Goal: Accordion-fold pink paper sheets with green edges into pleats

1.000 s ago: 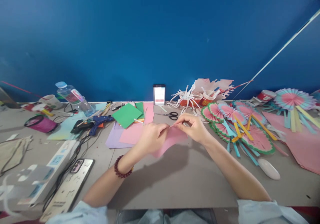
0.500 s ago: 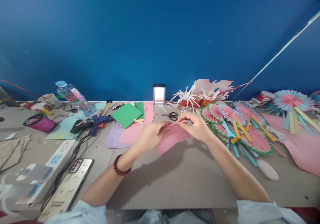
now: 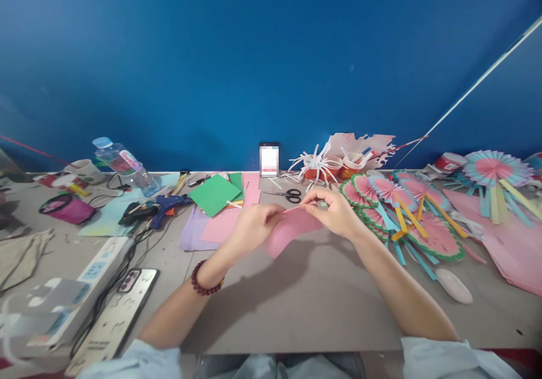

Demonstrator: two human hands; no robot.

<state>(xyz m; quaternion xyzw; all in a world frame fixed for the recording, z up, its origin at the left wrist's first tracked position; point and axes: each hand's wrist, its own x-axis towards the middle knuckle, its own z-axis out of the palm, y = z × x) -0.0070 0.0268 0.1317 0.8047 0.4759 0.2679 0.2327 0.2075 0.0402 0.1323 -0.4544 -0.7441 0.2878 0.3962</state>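
A pink paper sheet [image 3: 290,229] is held just above the grey table [image 3: 313,305] at its middle. My left hand [image 3: 252,227] pinches the sheet's left part, fingers closed on its top edge. My right hand [image 3: 332,212] pinches the same edge further right, where a narrow fold runs between the two hands. A dark red bead bracelet [image 3: 202,282] sits on my left wrist. Black scissors [image 3: 290,195] lie just behind the hands.
Pink, purple and green paper sheets [image 3: 220,198] lie left of the hands. Finished pink paper fans [image 3: 406,215] are piled at right. A blue glue gun [image 3: 169,204], water bottle [image 3: 122,164], power strip [image 3: 97,269] and phone [image 3: 114,317] crowd the left side. Cut paper cups [image 3: 334,167] stand at the back.
Both hands have shifted slightly away from me with the pink sheet, and the pinched top edge now shows a longer narrow fold between the fingers.
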